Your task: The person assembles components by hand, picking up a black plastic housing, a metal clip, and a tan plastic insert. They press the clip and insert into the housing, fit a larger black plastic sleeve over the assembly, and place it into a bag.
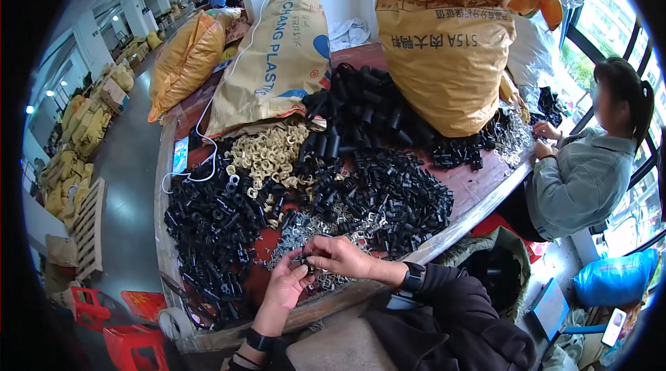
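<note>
Hands meet just above the near edge of the worktop point(485, 187): my left hand point(286, 286) and right hand point(340, 256) each pinch the same small black part point(305, 260) between fingertips, both grips closed on it. Silvery metal clips point(305, 225) lie directly beyond, black plastic pieces point(208, 225) heap to the left and ahead, cream rings point(267, 152) farther back. Tall yellow sacks point(444, 45) wall off the far side. Another person point(576, 177) works at the right edge. Bare red-brown worktop shows only on the right, toward that edge.
</note>
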A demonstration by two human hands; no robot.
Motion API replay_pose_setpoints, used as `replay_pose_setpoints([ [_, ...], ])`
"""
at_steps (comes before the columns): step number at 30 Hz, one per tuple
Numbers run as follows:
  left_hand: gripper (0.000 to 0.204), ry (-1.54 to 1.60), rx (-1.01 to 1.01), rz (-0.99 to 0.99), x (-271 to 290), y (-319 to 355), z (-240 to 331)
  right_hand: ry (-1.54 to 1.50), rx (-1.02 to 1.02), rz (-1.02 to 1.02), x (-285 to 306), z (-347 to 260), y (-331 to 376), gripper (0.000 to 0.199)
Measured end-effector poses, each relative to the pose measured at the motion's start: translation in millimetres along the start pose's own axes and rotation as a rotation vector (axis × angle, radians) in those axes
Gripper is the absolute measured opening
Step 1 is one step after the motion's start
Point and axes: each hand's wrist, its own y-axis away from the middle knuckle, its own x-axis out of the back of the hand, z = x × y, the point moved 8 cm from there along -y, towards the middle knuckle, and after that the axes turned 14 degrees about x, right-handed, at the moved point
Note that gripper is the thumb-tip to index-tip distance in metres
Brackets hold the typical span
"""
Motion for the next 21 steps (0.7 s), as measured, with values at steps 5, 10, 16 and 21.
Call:
replay_pose_setpoints([
  [5,0.039,0.017,0.05,-0.021,4,-5,-5,0.133,0.196,0.115,3,-5,4,0.014],
  [10,0.041,0.117,0.104,-0.075,-8,-9,-8,0.082,0.204,0.11,4,8,6,0.014],
  [16,0.037,0.136,0.109,-0.027,-1,-20,-8,-0.085,0.082,0.124,5,28,4,0.015],
  [21,0.031,0.133,0.067,0.01,1,-22,-8,-0.188,0.008,0.166,6,34,5,0.016],
])
